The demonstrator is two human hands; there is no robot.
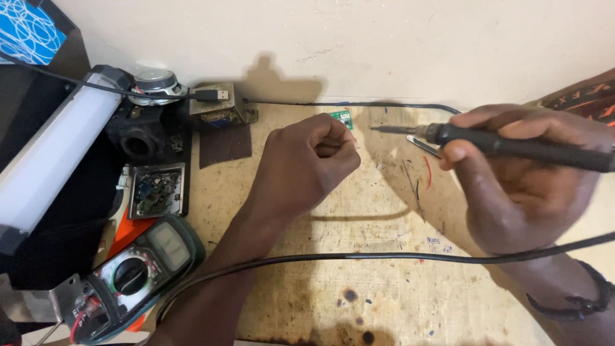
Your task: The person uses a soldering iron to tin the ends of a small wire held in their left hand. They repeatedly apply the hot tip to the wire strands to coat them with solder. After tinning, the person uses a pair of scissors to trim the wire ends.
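My right hand (512, 186) grips a black soldering iron (512, 146), its metal tip pointing left toward a small green circuit board (341, 118) on the wooden bench. My left hand (311, 160) is curled closed just below and left of that board; it seems to pinch something thin, which I cannot make out. Tweezers (424, 146) lie under the iron's tip. The iron's black cable (384, 256) runs across the bench below both hands.
A green-cased multimeter (138, 269) lies at lower left. A small tray of loose parts (157, 190), a speaker (157, 82), a transformer (218, 109), a USB plug (214, 95) and a white tube lamp (54, 154) crowd the left. Wire scraps (416, 182) litter the scorched wooden bench (359, 301).
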